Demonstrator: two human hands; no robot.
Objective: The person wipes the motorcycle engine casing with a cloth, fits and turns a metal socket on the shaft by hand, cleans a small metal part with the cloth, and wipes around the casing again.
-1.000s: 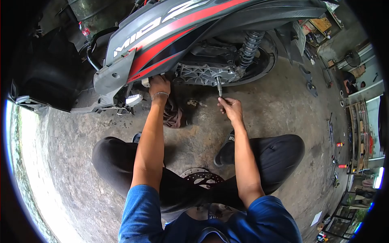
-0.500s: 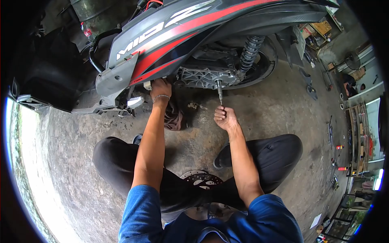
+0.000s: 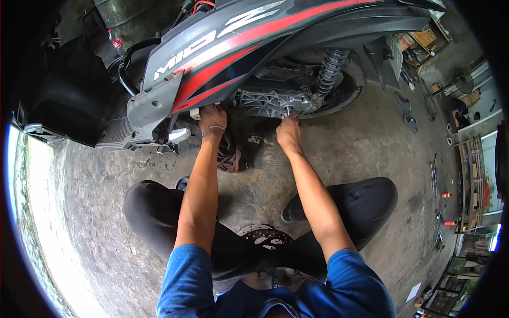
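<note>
A black, grey and red scooter (image 3: pixel 212 63) stands across the top of the view, its engine case (image 3: pixel 262 102) bare on this side. From the rear end of that case juts a metal shaft (image 3: pixel 288 110). My right hand (image 3: pixel 289 132) is closed round the outer part of the shaft, close to the case, hiding its tip. At the front of the engine, under the body panel, my left hand (image 3: pixel 213 117) reaches in; its fingertips are hidden, next to a small pale part (image 3: pixel 195 113). A dark cloth (image 3: pixel 230 155) lies on the floor below my left wrist.
Between my legs lies a brake disc (image 3: pixel 263 234). A shock absorber (image 3: pixel 333 71) and the rear wheel (image 3: pixel 354 79) stand right of the shaft. Sandals (image 3: pixel 408 119), several tools (image 3: pixel 433 172) and a wooden rack (image 3: pixel 466 185) are at the right.
My right hand has moved up toward the engine case, from the shaft's outer end to a grip nearer the case. My left hand has stayed in place.
</note>
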